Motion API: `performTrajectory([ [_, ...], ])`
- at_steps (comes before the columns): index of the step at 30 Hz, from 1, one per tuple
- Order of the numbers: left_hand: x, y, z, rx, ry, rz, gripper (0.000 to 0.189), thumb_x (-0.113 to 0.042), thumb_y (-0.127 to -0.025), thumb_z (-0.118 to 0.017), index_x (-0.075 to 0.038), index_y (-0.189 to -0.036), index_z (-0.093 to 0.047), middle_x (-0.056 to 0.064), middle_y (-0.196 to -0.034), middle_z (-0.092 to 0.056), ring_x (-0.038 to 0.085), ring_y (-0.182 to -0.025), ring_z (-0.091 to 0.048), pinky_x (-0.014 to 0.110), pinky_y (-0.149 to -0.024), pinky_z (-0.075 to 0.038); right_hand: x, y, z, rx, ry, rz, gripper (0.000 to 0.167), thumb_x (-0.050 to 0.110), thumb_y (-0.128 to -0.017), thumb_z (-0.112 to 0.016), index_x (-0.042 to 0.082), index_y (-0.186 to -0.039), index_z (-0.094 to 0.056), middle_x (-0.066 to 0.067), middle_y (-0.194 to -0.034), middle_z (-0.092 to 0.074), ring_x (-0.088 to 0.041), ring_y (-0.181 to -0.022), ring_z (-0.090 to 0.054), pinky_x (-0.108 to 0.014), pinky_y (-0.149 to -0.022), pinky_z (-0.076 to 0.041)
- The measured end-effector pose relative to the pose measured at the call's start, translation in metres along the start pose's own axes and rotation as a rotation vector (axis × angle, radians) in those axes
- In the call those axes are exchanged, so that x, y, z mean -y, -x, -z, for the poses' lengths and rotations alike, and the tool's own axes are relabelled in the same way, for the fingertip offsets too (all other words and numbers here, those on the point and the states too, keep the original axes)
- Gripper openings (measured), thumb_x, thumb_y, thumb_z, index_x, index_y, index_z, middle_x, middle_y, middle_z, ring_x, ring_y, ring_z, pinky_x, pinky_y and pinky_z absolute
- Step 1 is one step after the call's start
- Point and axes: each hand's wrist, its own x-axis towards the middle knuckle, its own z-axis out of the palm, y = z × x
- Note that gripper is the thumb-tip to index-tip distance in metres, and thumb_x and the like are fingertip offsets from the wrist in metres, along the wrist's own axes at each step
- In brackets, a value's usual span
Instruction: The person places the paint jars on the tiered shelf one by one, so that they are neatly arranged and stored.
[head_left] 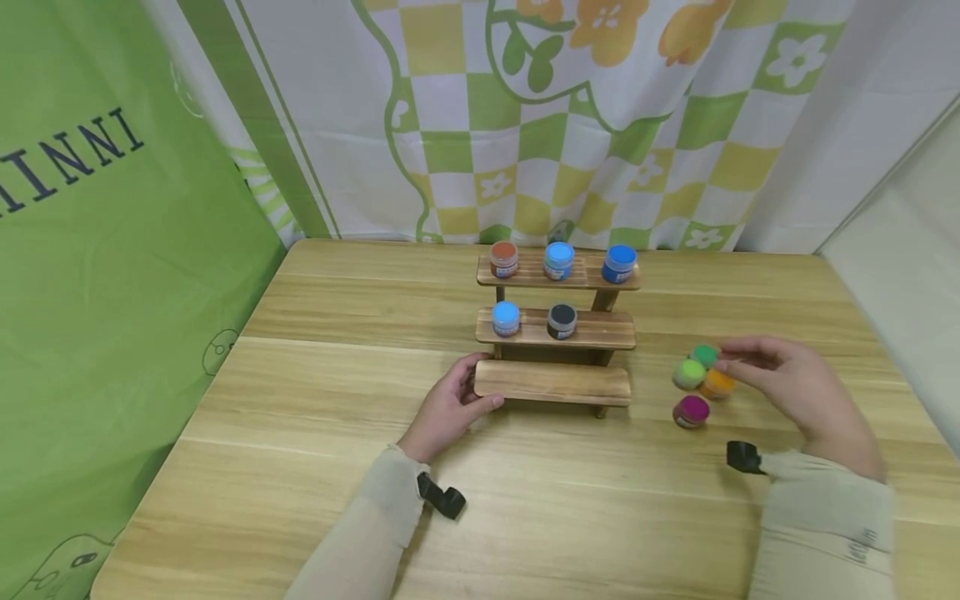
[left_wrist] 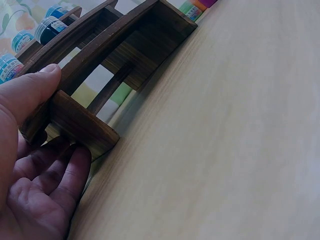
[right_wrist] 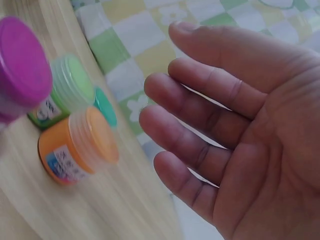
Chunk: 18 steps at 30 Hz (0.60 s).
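Head view: wooden rack (head_left: 517, 379) stands mid-table (head_left: 562, 500), with a brown jar (head_left: 504, 260), light-blue jar (head_left: 558, 261) and deep-blue jar (head_left: 620, 263) on its far shelf (head_left: 531, 271), a second light-blue jar (head_left: 506, 318) and a black jar (head_left: 562, 321) on its middle shelf (head_left: 603, 331). Right of it, a loose group: green jar (head_left: 703, 356), lime jar (head_left: 690, 373), orange jar (head_left: 717, 384) and, at the near side, purple jar (head_left: 691, 411). Left hand (head_left: 447, 404) grips the left end of the near shelf (head_left: 577, 385), thumb and bent fingers around it. Right hand (head_left: 802, 392) is at the group, fingers slightly bent, a little apart. Step in hand, as I judge it: reaching for a jar while the rack is steadied; which jar, I cannot tell. Next move calls for thumb and fingers closing round one jar without tipping its neighbours. From the head feed I can't tell whether fingertips touch a lid; the right wrist feed shows nothing pinched, plus the orange jar's label. Only the left wrist feed shows me the rack's crossbar (left_wrist: 110, 90) and fingertips against the end support (left_wrist: 82, 122).
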Motion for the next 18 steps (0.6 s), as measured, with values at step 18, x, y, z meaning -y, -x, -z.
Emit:
performTrajectory([
  [18, -0.002, 0.001, 0.000, 0.007, 0.014, -0.001, 0.069, -0.022, -0.089, -0.079, -0.018, -0.149, -0.044, 0.008, -0.140, -0.057, 0.024, -0.112, -0.063, 0.032, -0.088, -0.056, -0.024, -0.005, 0.000, 0.105, 0.000, -0.047, 0.072, 0.058, -0.094, -0.063, 0.007, -0.143, -0.050, -0.027, -0.145, -0.047, -0.050, -0.130, -0.039, -0.069, -0.094, -0.036],
])
